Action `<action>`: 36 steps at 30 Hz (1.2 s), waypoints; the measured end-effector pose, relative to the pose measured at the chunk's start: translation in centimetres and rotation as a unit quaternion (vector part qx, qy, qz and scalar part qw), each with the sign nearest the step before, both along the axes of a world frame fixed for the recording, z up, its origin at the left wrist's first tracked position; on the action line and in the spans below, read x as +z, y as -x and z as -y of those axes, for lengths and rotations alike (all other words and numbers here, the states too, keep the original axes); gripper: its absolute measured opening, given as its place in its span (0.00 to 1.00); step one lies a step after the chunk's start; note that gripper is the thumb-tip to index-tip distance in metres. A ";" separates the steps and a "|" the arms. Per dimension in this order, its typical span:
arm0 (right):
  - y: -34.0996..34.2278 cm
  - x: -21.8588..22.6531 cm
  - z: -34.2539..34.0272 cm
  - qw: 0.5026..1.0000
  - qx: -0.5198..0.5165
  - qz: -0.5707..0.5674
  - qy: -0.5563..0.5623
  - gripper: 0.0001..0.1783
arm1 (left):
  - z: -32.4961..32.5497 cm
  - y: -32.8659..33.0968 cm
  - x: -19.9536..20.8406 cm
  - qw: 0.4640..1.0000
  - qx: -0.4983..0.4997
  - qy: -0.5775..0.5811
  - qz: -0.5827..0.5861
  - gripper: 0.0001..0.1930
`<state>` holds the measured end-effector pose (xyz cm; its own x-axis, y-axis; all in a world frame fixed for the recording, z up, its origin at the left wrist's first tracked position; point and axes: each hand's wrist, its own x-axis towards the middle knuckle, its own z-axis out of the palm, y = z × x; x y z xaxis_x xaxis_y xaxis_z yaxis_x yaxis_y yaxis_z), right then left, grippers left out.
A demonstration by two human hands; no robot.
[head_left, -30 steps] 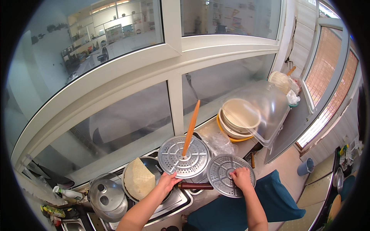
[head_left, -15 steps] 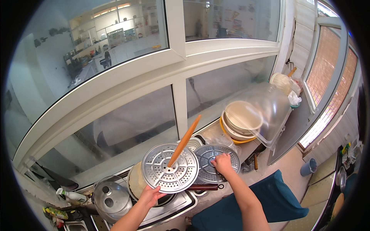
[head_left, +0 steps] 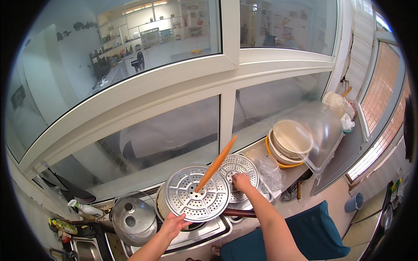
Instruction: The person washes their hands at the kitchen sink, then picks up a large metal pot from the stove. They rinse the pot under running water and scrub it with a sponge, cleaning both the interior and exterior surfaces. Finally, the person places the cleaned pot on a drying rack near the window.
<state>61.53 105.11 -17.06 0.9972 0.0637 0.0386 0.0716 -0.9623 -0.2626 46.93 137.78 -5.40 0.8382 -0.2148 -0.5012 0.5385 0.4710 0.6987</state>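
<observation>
My left hand (head_left: 175, 224) grips the near rim of a round perforated metal steamer rack (head_left: 183, 187), thumb on top. A tapered wooden rolling pin (head_left: 217, 164) slants up from the middle of that rack. My right hand (head_left: 241, 182) pinches the centre of a second perforated steamer rack (head_left: 247, 166), which sits just behind and right of the first, partly covered by it. Beneath the left rack is a pan with a dark red handle (head_left: 237, 212); a pale flat round (head_left: 161, 202) shows at its left side.
A pot with a glass lid (head_left: 134, 224) stands at left on the steel stove (head_left: 209, 235). Clear plastic bags (head_left: 271, 172), stacked basins (head_left: 283, 139) and a large transparent cover (head_left: 324, 130) lie to the right. A teal cloth-covered seat (head_left: 313, 230) is near right; window frames (head_left: 174, 80) rise behind.
My right hand has shifted the second rack left and away, closer behind the first one. The left hand keeps its hold on the rack with the rolling pin. The whole view has swung slightly left.
</observation>
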 end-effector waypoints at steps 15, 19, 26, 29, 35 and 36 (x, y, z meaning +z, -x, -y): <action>5.0 17.7 -2.5 0.787 0.041 -0.008 -0.615 0.13 | 3.0 0.3 0.8 0.998 -0.046 -0.043 -0.007 0.15; 6.7 21.4 -0.4 0.720 -0.015 0.152 -0.677 0.13 | 2.6 0.2 1.6 0.998 -0.022 -0.058 -0.004 0.16; 6.7 18.9 5.7 0.726 -0.111 0.306 -0.606 0.13 | -0.2 0.4 3.6 0.997 0.038 -0.047 0.047 0.19; 6.4 15.1 4.8 0.779 -0.135 0.275 -0.547 0.13 | -1.1 0.6 4.2 0.996 0.051 -0.052 0.050 0.20; 5.3 11.1 3.0 0.840 -0.135 0.237 -0.470 0.13 | -1.6 1.2 3.7 0.996 0.062 -0.043 0.040 0.20; 4.8 10.3 2.9 0.824 -0.128 0.242 -0.497 0.14 | -1.7 1.3 3.6 0.996 0.062 -0.043 0.039 0.20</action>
